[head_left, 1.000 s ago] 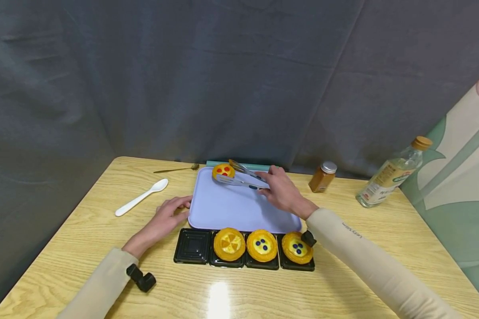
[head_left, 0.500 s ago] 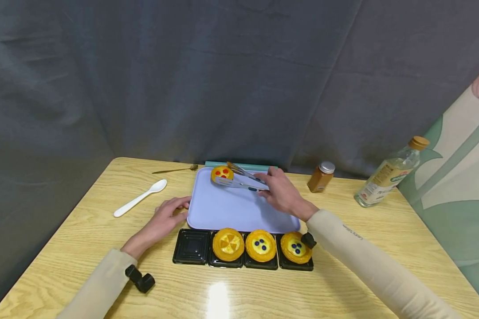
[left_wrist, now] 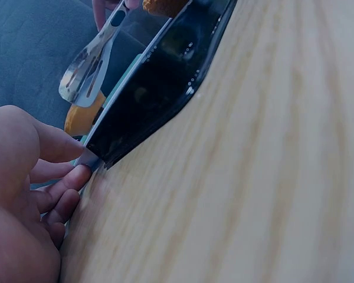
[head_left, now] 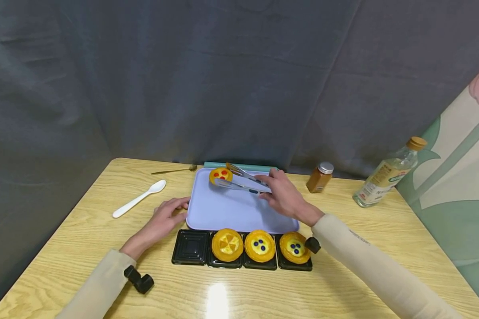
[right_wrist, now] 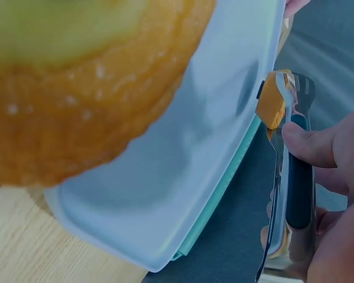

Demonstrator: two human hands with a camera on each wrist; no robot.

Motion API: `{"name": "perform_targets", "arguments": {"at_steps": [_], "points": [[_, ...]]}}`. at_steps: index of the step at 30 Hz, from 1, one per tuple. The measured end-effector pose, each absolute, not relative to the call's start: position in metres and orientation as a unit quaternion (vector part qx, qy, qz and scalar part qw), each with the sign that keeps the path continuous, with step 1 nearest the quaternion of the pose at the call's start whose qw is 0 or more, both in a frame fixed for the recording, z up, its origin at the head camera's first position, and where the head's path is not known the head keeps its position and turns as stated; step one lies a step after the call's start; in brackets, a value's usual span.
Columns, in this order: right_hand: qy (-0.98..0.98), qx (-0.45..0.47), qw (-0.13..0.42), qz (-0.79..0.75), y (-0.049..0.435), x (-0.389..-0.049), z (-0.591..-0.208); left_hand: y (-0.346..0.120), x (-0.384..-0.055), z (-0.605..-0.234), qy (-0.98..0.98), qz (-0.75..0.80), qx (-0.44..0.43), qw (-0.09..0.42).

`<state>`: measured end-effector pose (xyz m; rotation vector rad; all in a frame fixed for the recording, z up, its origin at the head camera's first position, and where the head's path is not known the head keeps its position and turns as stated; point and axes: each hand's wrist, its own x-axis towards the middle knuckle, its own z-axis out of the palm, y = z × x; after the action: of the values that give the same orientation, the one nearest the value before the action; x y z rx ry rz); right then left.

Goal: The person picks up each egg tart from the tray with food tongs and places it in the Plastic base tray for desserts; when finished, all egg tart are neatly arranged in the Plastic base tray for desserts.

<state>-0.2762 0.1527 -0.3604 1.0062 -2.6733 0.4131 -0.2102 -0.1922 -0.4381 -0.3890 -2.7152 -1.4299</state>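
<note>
My right hand (head_left: 285, 190) grips metal tongs (head_left: 241, 186) with dark handle grips, above the lavender tray (head_left: 243, 208). The tongs' two arms stand apart, one tip behind the right side of a small tart with red toppings (head_left: 219, 173), the other overlapping its front. This tart is at the tray's back left corner; the right wrist view shows its orange crust (right_wrist: 271, 100) beside the tongs' tips. At the tray's left edge, my left hand (head_left: 169, 217) pinches the rim between thumb and fingers, seen close up in the left wrist view.
Before the tray stand several black square holders, the leftmost holder (head_left: 191, 247) bare, the others bearing an orange-topped tart (head_left: 227, 245) and blueberry-topped tarts (head_left: 259, 246). A white spoon (head_left: 139, 198) and thin dark spoon (head_left: 174, 170) lie left. A spice jar (head_left: 319, 178) and glass bottle (head_left: 387, 177) stand right.
The tongs and the red-topped tart have shifted slightly toward the front. My right hand and forearm have moved a little to the right. The left hand keeps its place at the tray.
</note>
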Motion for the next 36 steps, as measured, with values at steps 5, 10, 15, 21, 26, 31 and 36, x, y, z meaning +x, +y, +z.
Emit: {"name": "perform_targets", "arguments": {"at_steps": [5, 10, 15, 21, 26, 31, 36], "points": [[-0.917, 0.349, 0.124, 0.147, 0.156, -0.269, -0.357, -0.193, -0.211, -0.439, -0.879, -0.459, -0.128, 0.027], [-0.917, 0.347, 0.125, 0.152, 0.16, -0.258, -0.356, -0.193, -0.212, -0.44, -0.879, -0.458, -0.131, 0.029], [-0.907, 0.365, 0.141, 0.155, 0.161, -0.247, -0.355, -0.193, -0.211, -0.439, -0.879, -0.457, -0.129, 0.029], [-0.907, 0.368, 0.128, 0.161, 0.161, -0.229, -0.356, -0.193, -0.21, -0.44, -0.878, -0.461, -0.125, 0.026], [-0.903, 0.378, 0.121, 0.168, 0.162, -0.215, -0.357, -0.192, -0.209, -0.44, -0.878, -0.46, -0.129, 0.029], [-0.894, 0.392, 0.121, 0.179, 0.162, -0.201, -0.358, -0.193, -0.21, -0.44, -0.879, -0.457, -0.129, 0.033], [-0.887, 0.408, 0.116, 0.182, 0.161, -0.189, -0.361, -0.192, -0.21, -0.439, -0.881, -0.453, -0.134, 0.036]]}}
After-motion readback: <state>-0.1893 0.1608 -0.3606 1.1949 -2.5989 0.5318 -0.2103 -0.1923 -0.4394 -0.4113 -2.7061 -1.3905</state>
